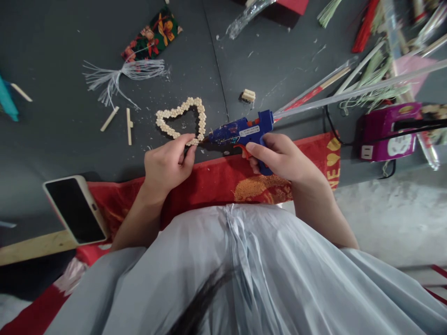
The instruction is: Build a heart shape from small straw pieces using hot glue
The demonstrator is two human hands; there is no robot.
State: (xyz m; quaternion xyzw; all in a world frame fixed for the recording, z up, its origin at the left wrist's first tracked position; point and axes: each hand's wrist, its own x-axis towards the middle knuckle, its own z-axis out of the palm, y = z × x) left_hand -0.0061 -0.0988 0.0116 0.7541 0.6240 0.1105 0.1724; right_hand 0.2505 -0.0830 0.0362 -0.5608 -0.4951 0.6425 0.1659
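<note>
A heart-shaped ring of small cream beads or flowers (pixel 174 112) is pinched at its near edge between the thumb and finger of my left hand (pixel 169 163). My right hand (pixel 275 156) is wrapped round the handle of a blue hot glue gun (pixel 228 131), with fingers by its orange trigger. The gun's nozzle points left and meets, or nearly meets, the lower right edge of the heart. A long clear glue stick (pixel 335 98) runs out of the back of the gun toward the right.
A red towel (pixel 216 174) lies along the table's near edge, with a phone (pixel 75 209) at its left end. Short sticks (pixel 129 126), a white fibre tassel (pixel 124 74) and floral cloth (pixel 155 37) lie beyond. A purple power socket block (pixel 389 132) with cables stands right.
</note>
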